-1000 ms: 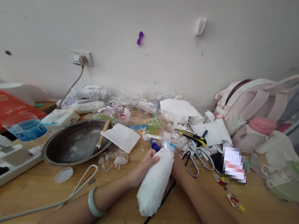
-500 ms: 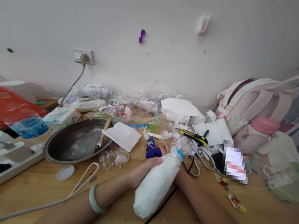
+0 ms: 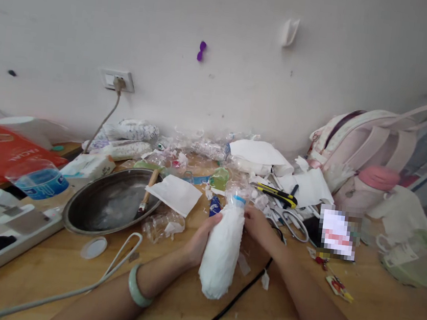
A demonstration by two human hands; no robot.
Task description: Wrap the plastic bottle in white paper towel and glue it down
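Note:
A clear plastic bottle wrapped in white paper (image 3: pixel 221 256) stands nearly upright in front of me, its bare neck with a blue ring at the top. My left hand (image 3: pixel 205 233) is closed around its left side, the thumb near the upper edge of the wrapping. My right hand (image 3: pixel 258 226) is at the bottle's upper right; its fingertips are hidden behind the bottle. A blue tool (image 3: pixel 215 206) shows only in part just behind the bottle. A black cord (image 3: pixel 238 296) runs from near my right wrist to the table's front edge.
To the left are a metal basin (image 3: pixel 94 226) with a brush (image 3: pixel 146 196) in it, and a power strip (image 3: pixel 31 232). Clear bottles and paper scraps crowd the back. A yellow-black utility knife (image 3: pixel 277 194) lies right, near a pink backpack (image 3: pixel 358 140).
The wrapped bottle has turned from a rightward tilt to nearly upright, its neck shifting left. My right hand has become more visible beside it, and less of the blue tool shows.

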